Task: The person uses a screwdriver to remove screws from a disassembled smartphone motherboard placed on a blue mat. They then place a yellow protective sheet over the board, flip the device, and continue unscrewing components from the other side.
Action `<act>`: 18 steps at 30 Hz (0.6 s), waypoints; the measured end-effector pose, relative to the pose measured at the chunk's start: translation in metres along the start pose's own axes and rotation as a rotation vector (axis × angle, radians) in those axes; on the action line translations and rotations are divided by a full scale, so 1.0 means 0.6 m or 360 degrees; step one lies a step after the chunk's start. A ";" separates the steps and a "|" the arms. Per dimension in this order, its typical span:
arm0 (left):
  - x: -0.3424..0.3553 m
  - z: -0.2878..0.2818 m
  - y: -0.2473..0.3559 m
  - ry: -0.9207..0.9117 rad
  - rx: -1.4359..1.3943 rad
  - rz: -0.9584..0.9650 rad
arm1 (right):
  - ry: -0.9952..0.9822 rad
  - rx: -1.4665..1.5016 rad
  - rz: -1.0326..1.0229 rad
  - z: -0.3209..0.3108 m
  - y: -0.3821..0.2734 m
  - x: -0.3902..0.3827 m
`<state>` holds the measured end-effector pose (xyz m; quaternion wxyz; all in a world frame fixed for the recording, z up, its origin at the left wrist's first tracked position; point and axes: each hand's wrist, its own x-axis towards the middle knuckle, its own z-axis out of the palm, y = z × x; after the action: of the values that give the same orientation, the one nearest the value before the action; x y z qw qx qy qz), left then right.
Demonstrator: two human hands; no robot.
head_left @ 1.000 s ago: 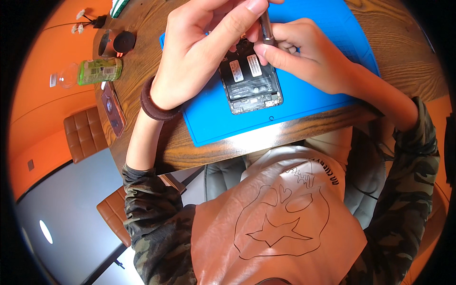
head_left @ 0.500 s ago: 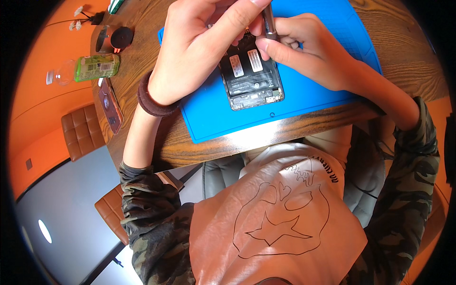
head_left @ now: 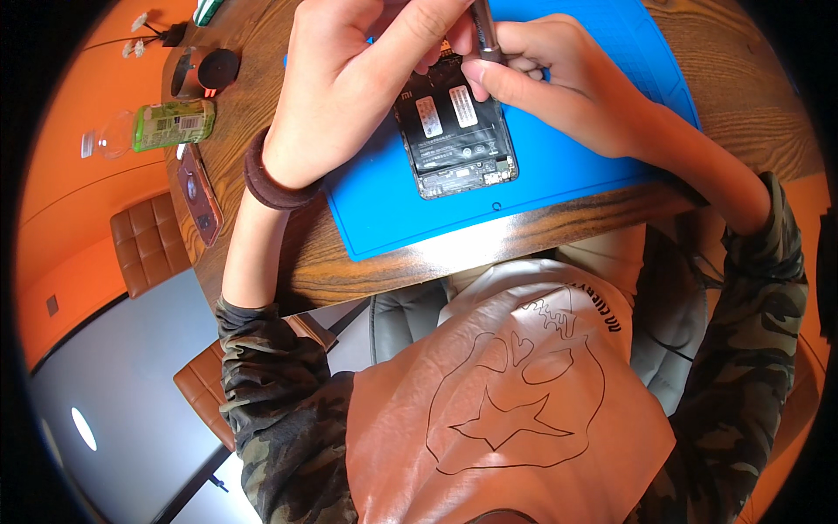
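Wooden table [head_left: 751, 96], blue mat [head_left: 384, 231], head view: our opened phone [head_left: 454, 127] lies on the mat. Our right hand [head_left: 563, 74] pinches a metallic pen-shaped tool [head_left: 485, 35] low down; left hand [head_left: 340, 65] touches its upper part — fingertips cropped, can't tell the grip. If it slips, we'd probably gouge the exposed battery [head_left: 458, 144] — ouch.

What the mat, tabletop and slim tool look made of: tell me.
Mat: probably silicone or rubber, matte, from its even blue. Tabletop: wood or wood-look laminate, glossy, showing grain and glare. Slim tool: likely metal, polished, from its grey shine; plastic possible.
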<state>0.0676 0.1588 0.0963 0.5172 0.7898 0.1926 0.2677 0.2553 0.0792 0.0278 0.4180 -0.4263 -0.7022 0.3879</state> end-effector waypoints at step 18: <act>-0.001 -0.003 0.010 -0.0005 0.0123 0.0066 | 0.0023 0.0025 -0.0139 -0.003 -0.018 0.012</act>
<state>0.0663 0.1574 0.1022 0.4809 0.8134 0.1855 0.2695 0.2519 0.0828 0.0399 0.4430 -0.3948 -0.7140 0.3717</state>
